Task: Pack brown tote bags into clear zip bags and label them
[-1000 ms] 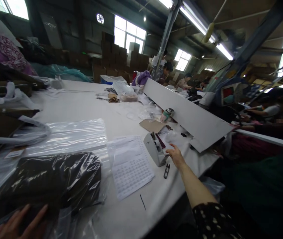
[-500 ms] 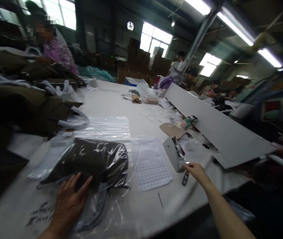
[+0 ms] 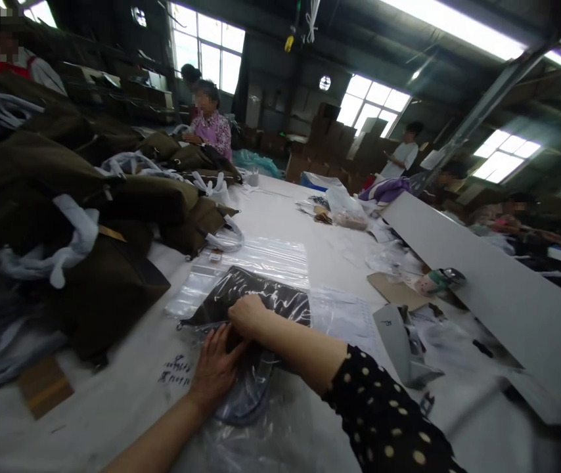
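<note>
A dark olive bag (image 3: 285, 299) in a clear plastic sleeve lies on the white table, its wrapped handle curving toward me. My left hand (image 3: 217, 364) rests on its near side, fingers stretched out and lying flat on the plastic. Just beyond those fingertips, my right hand (image 3: 249, 316) presses on the bag with its fingers curled closed. What the right fingers hold, if anything, is hidden. Under and behind the bag lie flat clear plastic sleeves (image 3: 280, 253). A printed sheet (image 3: 354, 318) sits at its right, partly covered by plastic.
Olive bags with white-wrapped handles (image 3: 108, 289) are heaped at left. A grey tape dispenser (image 3: 393, 338), a small cutter (image 3: 427, 402), a piece of cardboard (image 3: 393, 292) and a bottle (image 3: 438, 280) lie at right. A slanted white board (image 3: 487, 295) borders that side. Several people work farther back.
My right hand has left the tape dispenser and come left onto the wrapped bag, beside my left hand. My left hand stays on the bag. The view has swung left.
</note>
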Demonstrator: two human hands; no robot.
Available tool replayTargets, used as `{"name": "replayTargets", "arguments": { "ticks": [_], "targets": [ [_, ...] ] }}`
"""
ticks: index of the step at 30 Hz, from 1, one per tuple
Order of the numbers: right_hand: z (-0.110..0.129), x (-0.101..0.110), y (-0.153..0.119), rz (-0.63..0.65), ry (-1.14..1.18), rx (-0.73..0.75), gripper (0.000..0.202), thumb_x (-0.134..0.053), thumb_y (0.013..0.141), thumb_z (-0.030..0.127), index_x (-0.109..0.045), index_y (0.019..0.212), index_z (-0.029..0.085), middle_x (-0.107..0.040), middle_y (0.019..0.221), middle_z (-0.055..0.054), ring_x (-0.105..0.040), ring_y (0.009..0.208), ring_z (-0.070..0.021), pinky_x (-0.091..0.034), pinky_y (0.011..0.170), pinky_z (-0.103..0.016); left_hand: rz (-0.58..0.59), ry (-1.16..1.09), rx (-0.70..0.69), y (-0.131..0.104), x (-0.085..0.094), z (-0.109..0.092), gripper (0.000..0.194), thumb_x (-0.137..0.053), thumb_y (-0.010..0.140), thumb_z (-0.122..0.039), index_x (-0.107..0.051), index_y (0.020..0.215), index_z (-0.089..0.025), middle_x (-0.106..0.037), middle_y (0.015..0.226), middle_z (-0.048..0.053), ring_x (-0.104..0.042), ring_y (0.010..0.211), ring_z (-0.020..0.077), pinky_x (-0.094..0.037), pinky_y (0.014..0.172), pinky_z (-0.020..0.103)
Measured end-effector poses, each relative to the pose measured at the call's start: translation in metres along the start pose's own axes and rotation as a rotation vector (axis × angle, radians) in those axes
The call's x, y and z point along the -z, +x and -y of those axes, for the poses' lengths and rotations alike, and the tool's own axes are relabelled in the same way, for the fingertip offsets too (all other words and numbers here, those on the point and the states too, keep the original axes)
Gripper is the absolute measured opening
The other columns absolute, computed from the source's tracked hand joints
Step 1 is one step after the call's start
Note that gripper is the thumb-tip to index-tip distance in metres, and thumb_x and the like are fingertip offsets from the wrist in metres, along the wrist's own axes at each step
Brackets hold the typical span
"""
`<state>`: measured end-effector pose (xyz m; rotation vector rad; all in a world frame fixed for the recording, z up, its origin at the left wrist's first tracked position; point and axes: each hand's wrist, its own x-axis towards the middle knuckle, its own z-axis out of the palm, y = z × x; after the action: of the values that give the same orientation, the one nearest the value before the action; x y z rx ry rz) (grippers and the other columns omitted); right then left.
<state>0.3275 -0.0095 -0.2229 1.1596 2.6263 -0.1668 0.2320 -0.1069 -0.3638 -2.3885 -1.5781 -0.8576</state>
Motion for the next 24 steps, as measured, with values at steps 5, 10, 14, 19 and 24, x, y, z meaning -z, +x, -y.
{"name": "replayTargets", "arguments": {
  "ticks": [5,10,14,19,24],
  "targets": [
    [-0.044,0.022,-0.015,-0.117,-0.051,-0.207,0.044,-0.071,0.071,0.038,-0.06,0.099,0.007,-0.066,0.087,-0.02,-0.06,0.088,-0.033,-0.049,0.07,-0.043,0.029,0.002,-0.04,0.003,-0.001,-0.001,0.051,-0.049,0.082,-0.017,-0.045,0.129,-0.036,-0.041,0.139,0.007,-0.031,0.13,0.0324,-0.024,0.104,0.053],
    [-0.101,-0.016,-0.124,-0.409,-0.075,-0.17,0.045,-0.051,0.083,0.011,-0.045,0.127,0.017,-0.05,0.126,-0.015,-0.041,0.12,-0.0285,-0.037,0.098,-0.045,0.083,-0.038,-0.091,0.008,-0.003,0.001,0.05,-0.051,0.084,-0.03,-0.042,0.133,-0.031,-0.04,0.141,0.006,-0.023,0.133,0.0356,-0.019,0.105,0.057],
    [-0.082,-0.103,-0.218,-0.382,-0.078,0.22,0.064,-0.046,0.08,0.002,-0.039,0.131,0.039,-0.043,0.136,0.002,-0.025,0.132,-0.0227,-0.024,0.107,-0.047,0.098,-0.097,-0.131,0.023,-0.014,0.011,0.049,-0.051,0.084,-0.034,-0.043,0.132,-0.031,-0.039,0.141,0.006,-0.022,0.134,0.0346,-0.018,0.105,0.056],
    [-0.052,-0.157,-0.217,-0.418,0.06,0.197,0.04,-0.048,0.084,0.013,-0.053,0.118,0.034,-0.059,0.121,0.0,-0.046,0.119,-0.018,-0.033,0.102,-0.039,0.033,-0.111,-0.284,0.054,-0.025,0.028,0.047,-0.051,0.083,-0.035,-0.045,0.13,-0.033,-0.044,0.138,0.003,-0.029,0.131,0.0299,-0.025,0.105,0.049],
    [-0.057,-0.146,-0.17,-0.357,0.406,0.065,0.021,-0.046,0.081,0.019,-0.065,0.09,0.019,-0.069,0.079,-0.003,-0.064,0.078,-0.0169,-0.049,0.071,-0.024,-0.063,-0.23,-0.255,0.034,-0.007,0.031,0.06,-0.048,0.081,-0.051,-0.039,0.135,-0.026,-0.046,0.136,0.009,-0.045,0.12,0.0298,-0.042,0.093,0.045]
  ]
}}
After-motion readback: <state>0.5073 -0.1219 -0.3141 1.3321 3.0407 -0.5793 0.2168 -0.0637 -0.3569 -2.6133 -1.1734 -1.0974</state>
